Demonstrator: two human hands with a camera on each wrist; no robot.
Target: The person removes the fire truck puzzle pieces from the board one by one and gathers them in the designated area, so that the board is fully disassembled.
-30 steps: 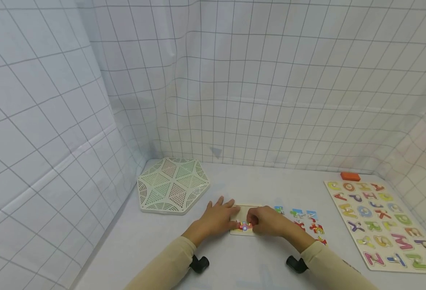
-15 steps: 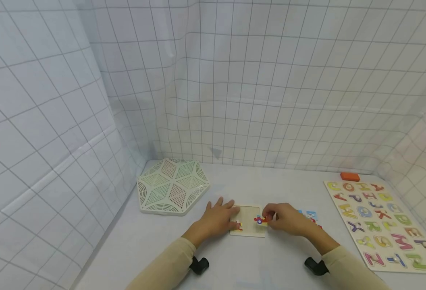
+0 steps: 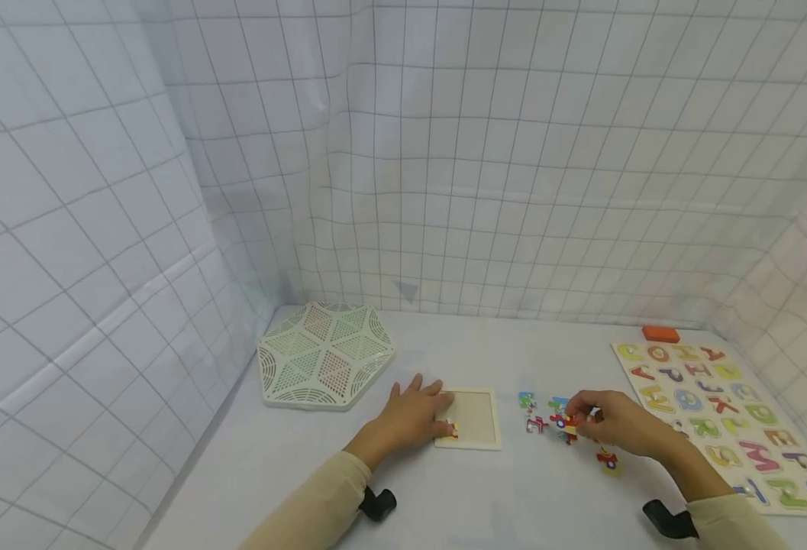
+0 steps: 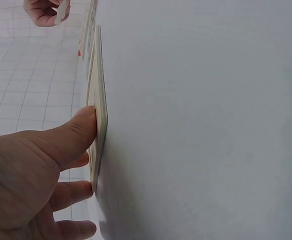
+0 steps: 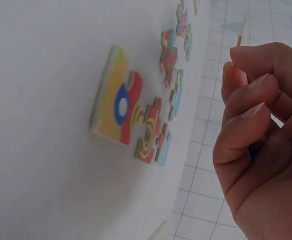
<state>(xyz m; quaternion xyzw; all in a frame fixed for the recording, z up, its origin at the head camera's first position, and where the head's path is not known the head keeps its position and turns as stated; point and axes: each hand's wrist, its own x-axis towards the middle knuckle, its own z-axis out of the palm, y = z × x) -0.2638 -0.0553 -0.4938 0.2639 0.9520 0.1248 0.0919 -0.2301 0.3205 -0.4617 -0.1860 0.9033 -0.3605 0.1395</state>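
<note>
My left hand rests with spread fingers on the left side of a shallow wooden puzzle tray. Its thumb presses the tray's near edge, beside a small colourful puzzle piece in the near left corner. To the right, my right hand pinches a red, blue and yellow puzzle piece between thumb and forefinger, raised over the loose pieces. Edge-on, the held piece looks thin in the right wrist view. Below it lie several loose pieces, among them one with a blue-ringed wheel.
An alphabet board with colourful letters lies at the right, an orange block behind it. Stacked at the back left is a pale hexagonal perforated board. Gridded white cloth hangs behind the table.
My right hand has lifted the puzzle piece out of the tray and carried it right, over the loose pieces. The left hand has stayed on the tray.
</note>
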